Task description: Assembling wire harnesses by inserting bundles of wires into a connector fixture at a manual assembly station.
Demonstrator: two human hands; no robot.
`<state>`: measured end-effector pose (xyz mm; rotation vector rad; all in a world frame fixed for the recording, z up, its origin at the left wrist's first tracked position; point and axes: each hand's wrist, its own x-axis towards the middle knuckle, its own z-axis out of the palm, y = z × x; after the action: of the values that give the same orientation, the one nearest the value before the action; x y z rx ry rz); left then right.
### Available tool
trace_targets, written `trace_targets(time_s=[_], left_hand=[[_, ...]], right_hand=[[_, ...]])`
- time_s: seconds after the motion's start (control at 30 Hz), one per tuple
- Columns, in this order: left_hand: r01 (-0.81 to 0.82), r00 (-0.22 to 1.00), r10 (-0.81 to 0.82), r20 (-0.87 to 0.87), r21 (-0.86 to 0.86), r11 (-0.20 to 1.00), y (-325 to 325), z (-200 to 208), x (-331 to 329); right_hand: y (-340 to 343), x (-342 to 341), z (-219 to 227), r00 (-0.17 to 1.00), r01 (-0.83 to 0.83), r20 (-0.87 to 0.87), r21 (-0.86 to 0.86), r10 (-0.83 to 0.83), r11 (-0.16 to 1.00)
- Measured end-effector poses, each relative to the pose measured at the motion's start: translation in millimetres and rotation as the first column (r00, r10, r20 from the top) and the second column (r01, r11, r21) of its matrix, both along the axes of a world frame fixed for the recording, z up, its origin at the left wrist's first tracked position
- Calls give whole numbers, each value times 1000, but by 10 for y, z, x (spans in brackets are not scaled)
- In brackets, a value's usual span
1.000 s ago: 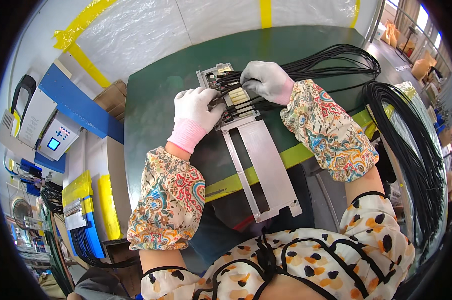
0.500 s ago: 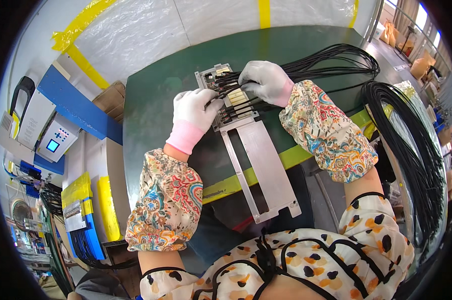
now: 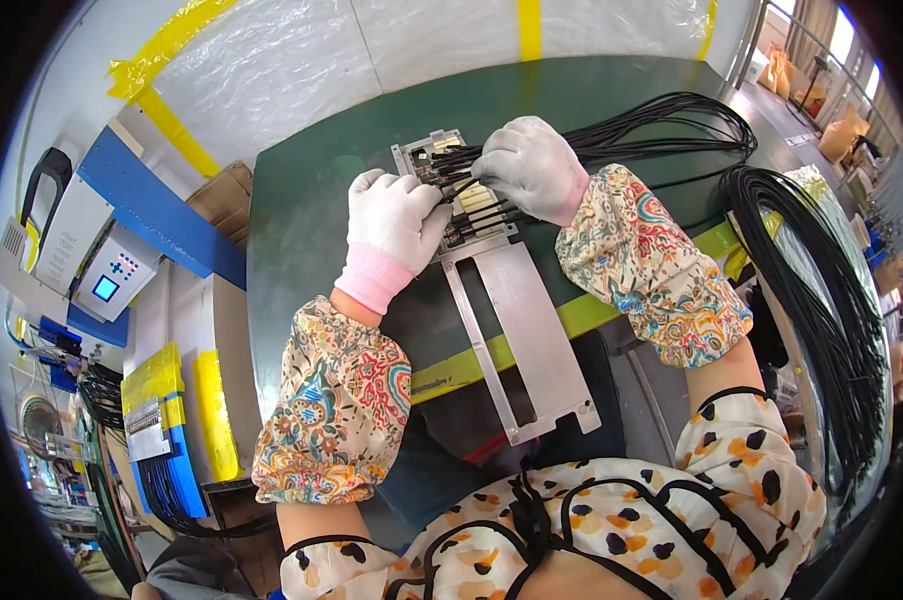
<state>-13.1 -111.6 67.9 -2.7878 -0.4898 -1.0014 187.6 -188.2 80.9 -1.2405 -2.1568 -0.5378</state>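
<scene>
Both my hands wear white gloves with pink cuffs. My left hand (image 3: 393, 222) rests at the left edge of a long silver metal fixture (image 3: 521, 325), its thumb and forefinger pinched on the end of a black cable. From the right, my right hand (image 3: 533, 170) reaches over the fixture, fingers closed around a black cable close to the same spot. Several black cables (image 3: 489, 215) lie side by side across cream-coloured blocks (image 3: 474, 197) in the fixture's upper part. My fingers hide the exact cable ends between them.
The fixture lies on a green table (image 3: 311, 220) and juts past its yellow-taped front edge. Looped black cables (image 3: 661, 120) trail to the right, beside a thick hanging cable bundle (image 3: 821, 300). At left stands a blue-and-white machine (image 3: 121, 270) with a small lit screen.
My left hand has shifted slightly right and rolled over the cable end. My right hand has moved a little up and left, its fingers curling more. The fixture stays put.
</scene>
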Motion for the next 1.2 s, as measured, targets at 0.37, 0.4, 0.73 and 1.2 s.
trace_targets(time_s=[0.37,0.4,0.73,1.2], left_hand=[[-77,996,69,-49,-169,983,-7,27,-13],[-75,996,68,-49,-170,983,-1,22,-24],[148,982,-69,174,-492,858,112,-100,-55],[75,971,119,206,-741,667,47,-38,-13]], right_hand=[[28,3,-67,912,-142,-411,-281,15,949],[22,13,-62,912,-141,-411,-281,14,949],[32,54,-68,937,-101,-348,-307,-13,946],[27,453,-111,936,-152,-352,-438,-14,886]])
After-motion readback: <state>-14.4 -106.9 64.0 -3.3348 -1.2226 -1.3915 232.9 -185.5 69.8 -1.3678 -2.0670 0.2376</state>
